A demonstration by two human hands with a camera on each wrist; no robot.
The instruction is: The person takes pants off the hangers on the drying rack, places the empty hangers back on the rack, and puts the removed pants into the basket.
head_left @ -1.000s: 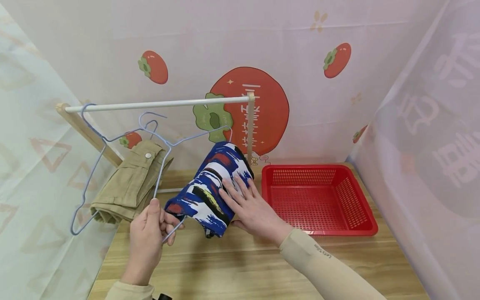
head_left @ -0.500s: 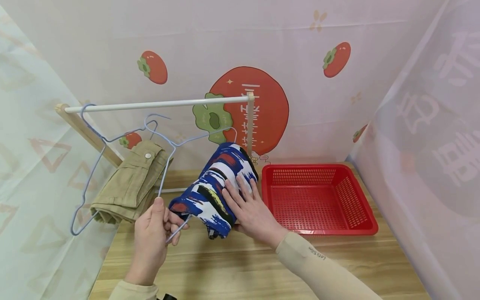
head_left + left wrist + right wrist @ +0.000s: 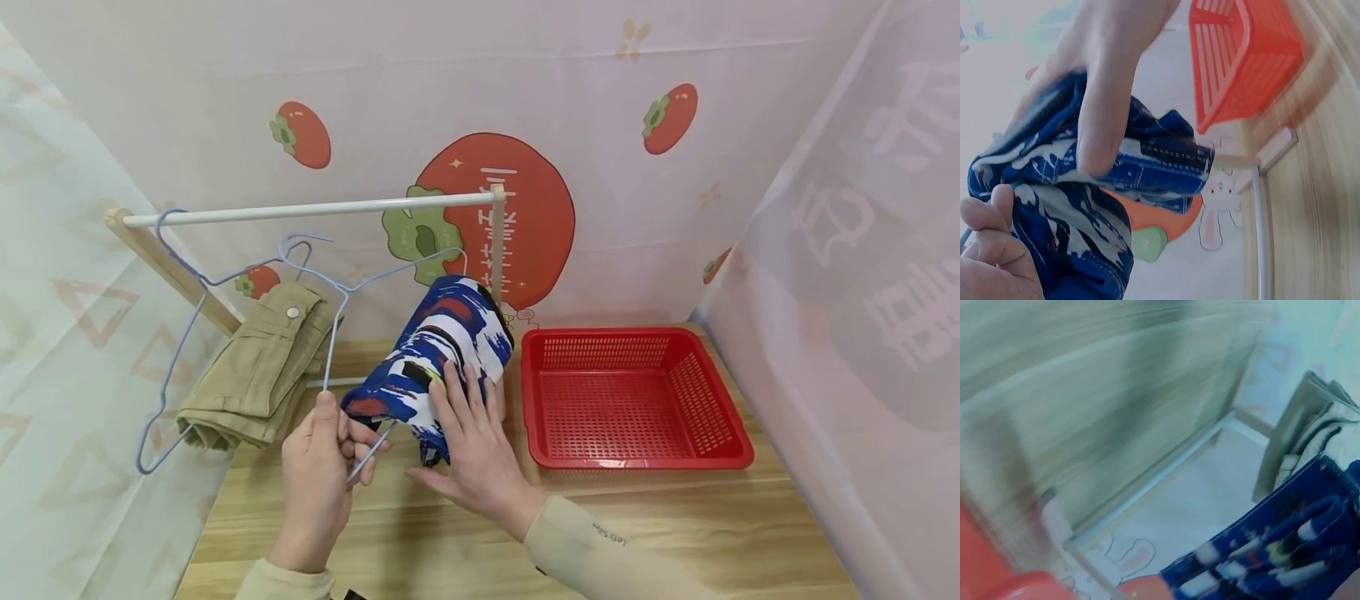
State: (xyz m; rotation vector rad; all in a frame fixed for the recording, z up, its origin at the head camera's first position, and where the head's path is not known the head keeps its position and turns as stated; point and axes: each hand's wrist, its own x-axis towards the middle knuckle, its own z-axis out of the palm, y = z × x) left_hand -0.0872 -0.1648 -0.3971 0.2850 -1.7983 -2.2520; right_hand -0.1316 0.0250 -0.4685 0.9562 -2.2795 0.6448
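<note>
In the head view, my left hand (image 3: 318, 454) grips the blue hanger (image 3: 345, 289) near a lower corner, and the patterned cloth (image 3: 450, 337) lies folded over its bottom wire. My right hand (image 3: 480, 454) rests on that cloth with fingers spread, gripping nothing. The hook seems to be off the rail (image 3: 322, 208), so I judge that my left hand bears most of the load; a slack pinch could let everything twist and drop the cloth onto the tabletop (image 3: 427, 554). Swinging left, I could snag the other hanger (image 3: 186, 333) or knock the khaki garment (image 3: 258, 358) on it

In the left wrist view, my fingers are curled by the wire, and the cloth's stitched edge hangs loose by my right thumb. Pushing too hard with that hand could slide the fold off the wire

In the right wrist view, all is blurred; barely any of my right hand shows, so I can't tell its state there. The khaki garment appears beyond the cloth, and a careless turn could rub them together
</note>
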